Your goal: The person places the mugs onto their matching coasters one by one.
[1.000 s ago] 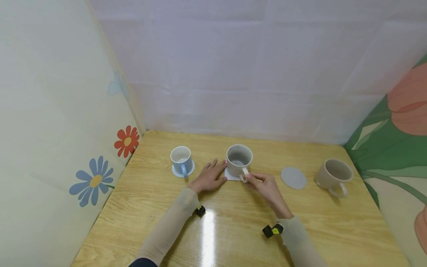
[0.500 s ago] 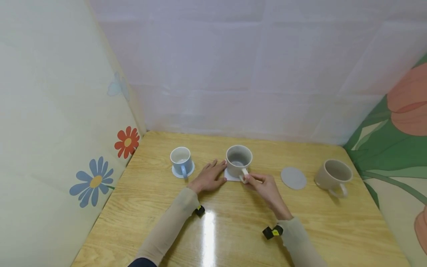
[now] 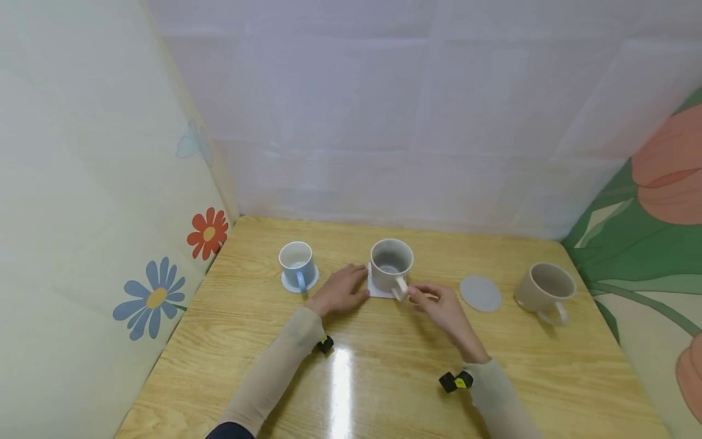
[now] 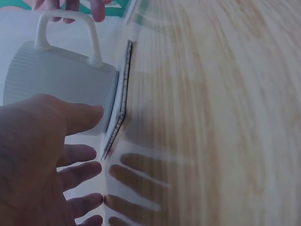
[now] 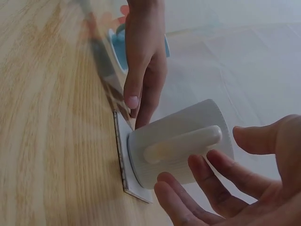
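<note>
A light grey mug (image 3: 386, 280) stands upright on a white square coaster (image 3: 378, 291) near the back middle of the table, its handle (image 5: 183, 143) pointing toward the person. My right hand (image 3: 441, 308) is just right of that handle; in the right wrist view its thumb (image 5: 256, 140) and fingers are spread apart around the handle's side with nothing pinched. On the coaster's left, my left hand (image 3: 341, 291) has its fingers extended, fingertips right at the coaster's edge. The left wrist view shows its thumb (image 4: 84, 117) overlapping the mug's wall.
A small blue mug (image 3: 307, 271) sits on a round pale coaster (image 3: 287, 283) at the left. To the right lie a round grey coaster (image 3: 481, 293) and a beige mug (image 3: 532, 292) standing directly on the wooden table (image 3: 395, 378). A pale curtain (image 3: 351, 122) hangs behind the table's back edge.
My right hand has let go of the mug's handle and drawn slightly to the right. The left hand's fingers have shifted a little; the mug stays on its coaster.
</note>
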Tool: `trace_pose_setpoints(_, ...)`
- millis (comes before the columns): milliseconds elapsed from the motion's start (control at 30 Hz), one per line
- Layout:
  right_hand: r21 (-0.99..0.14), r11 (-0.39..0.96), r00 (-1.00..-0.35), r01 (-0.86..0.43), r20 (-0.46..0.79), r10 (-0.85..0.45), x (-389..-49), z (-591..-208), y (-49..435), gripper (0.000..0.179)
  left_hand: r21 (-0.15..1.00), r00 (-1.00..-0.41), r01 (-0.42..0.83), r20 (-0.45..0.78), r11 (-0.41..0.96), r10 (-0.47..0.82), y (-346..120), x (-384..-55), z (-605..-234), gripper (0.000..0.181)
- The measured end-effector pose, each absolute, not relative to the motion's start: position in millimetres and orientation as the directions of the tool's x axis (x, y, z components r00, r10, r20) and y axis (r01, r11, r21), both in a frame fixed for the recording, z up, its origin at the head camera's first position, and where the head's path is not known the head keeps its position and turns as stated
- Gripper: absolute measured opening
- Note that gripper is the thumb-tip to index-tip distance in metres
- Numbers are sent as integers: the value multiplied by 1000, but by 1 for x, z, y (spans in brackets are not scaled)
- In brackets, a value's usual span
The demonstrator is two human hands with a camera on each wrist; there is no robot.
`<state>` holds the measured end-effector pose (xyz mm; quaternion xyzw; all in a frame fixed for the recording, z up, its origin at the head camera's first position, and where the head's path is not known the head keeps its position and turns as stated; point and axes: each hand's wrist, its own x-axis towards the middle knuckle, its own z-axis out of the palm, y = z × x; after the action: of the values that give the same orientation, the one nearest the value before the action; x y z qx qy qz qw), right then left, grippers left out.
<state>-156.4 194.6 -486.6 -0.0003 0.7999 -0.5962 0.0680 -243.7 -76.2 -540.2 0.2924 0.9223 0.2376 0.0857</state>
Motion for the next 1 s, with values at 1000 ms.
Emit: trace_pose_setpoints(1000,-873,486,-997,-35,-1,-72,-141,-461,236,48,481,-852,500,128,720,507,-83,-233,-498,66)
